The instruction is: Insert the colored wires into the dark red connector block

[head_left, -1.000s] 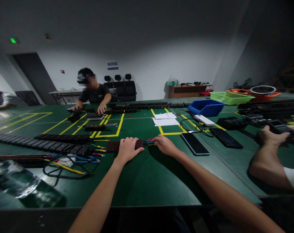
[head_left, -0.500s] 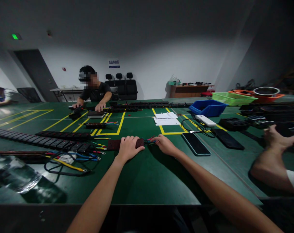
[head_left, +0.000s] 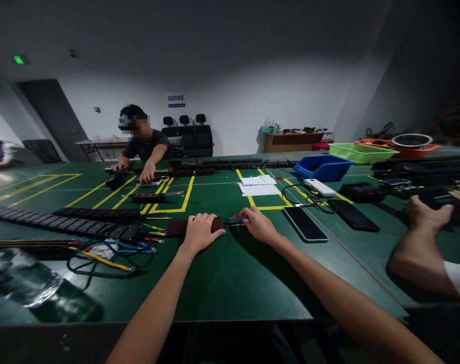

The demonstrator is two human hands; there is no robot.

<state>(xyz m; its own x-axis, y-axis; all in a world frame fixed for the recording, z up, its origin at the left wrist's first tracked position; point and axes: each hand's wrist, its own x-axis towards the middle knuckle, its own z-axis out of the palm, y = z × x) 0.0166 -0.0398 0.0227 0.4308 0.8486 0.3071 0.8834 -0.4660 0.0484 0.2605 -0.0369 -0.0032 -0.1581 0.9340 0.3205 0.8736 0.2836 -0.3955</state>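
Note:
A dark reddish-brown flat block [head_left: 175,228] lies on the green table in front of me. My left hand [head_left: 202,230] rests over it, its fingers curled across the far edge and the thumb along the near side. From the block's right end comes a bundle of coloured wires [head_left: 234,221], red, blue and green among them. At the wires' free ends is my right hand [head_left: 258,223], with thumb and fingers pinched on them. The fingertips partly hide the wire ends.
Left of my hands lie long black segmented strips [head_left: 81,225], cables with ring terminals [head_left: 127,268] and a water bottle [head_left: 25,283]. Phones [head_left: 305,224], papers [head_left: 258,185] and a blue bin [head_left: 323,168] are to the right. One co-worker [head_left: 146,146] sits opposite; another's hand [head_left: 429,215] is at right.
My right hand has shifted slightly along the wires, its fingers more bent now. My left hand stays on the block. The co-worker opposite has moved one hand left and lower.

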